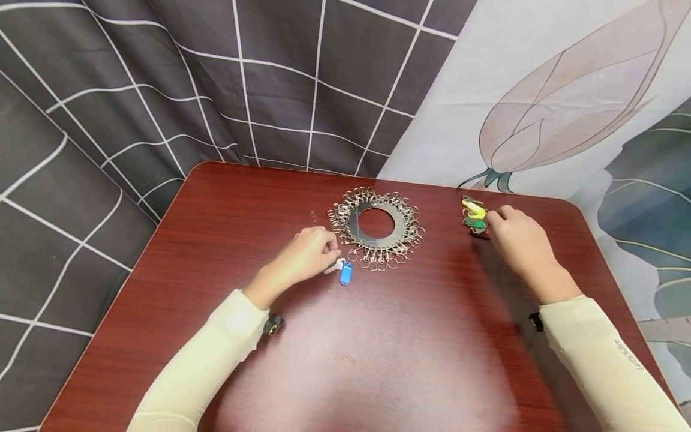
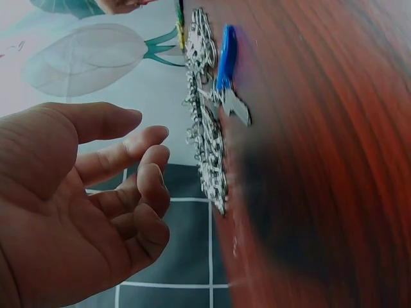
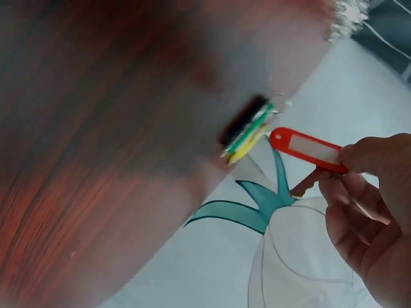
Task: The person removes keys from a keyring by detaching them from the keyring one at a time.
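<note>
My right hand (image 1: 517, 239) is raised at the right of the table. In the right wrist view it pinches one end of a red key tag (image 3: 308, 149), and a key (image 3: 307, 183) shows beside the fingertips. Below that hand lies a small group of tagged keys, with a yellow tag (image 1: 475, 210), a green tag (image 1: 475, 223) and a black tag (image 3: 244, 120). Fingers loosely bent and holding nothing, my left hand (image 1: 306, 255) hovers near a blue key tag (image 1: 345, 273). The blue tag's silver key (image 1: 335, 266) lies on the tabletop.
A flat metal ring (image 1: 353, 223) edged with many small clasps and split rings lies mid-table, toward the back. The reddish-brown table (image 1: 378, 348) has rounded far corners. Behind it hang a dark checked curtain (image 1: 281, 90) and a pale flower-printed cloth (image 1: 448, 132).
</note>
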### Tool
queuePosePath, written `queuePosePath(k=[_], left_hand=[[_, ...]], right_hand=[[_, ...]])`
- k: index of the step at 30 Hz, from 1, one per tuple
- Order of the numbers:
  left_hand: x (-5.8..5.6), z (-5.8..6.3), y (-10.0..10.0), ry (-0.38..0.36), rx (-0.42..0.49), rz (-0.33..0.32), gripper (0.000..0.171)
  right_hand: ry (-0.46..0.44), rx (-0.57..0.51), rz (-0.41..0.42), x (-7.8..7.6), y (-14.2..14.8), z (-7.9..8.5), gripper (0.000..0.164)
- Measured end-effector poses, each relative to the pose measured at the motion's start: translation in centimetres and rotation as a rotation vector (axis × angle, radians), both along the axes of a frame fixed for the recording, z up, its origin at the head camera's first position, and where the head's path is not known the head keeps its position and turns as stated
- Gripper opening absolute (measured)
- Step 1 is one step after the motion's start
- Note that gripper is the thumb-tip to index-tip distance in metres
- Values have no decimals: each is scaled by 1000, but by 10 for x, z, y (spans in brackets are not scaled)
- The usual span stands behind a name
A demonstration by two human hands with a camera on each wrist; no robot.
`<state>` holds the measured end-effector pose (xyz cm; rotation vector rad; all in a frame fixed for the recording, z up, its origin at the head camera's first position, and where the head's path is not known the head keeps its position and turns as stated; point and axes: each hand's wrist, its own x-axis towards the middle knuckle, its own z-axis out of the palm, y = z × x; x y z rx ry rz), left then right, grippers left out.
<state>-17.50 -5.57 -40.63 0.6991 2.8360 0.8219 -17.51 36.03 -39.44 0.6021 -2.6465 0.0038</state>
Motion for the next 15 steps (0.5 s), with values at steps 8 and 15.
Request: queuePosePath(k=[8, 15], left_hand=[[-3, 6, -18, 93, -40, -92, 12], [-11, 4, -24, 117, -39, -137, 7]], right_hand=[[100, 213, 135, -5, -2, -19, 5], [-12, 208, 108, -6, -6, -27, 14]])
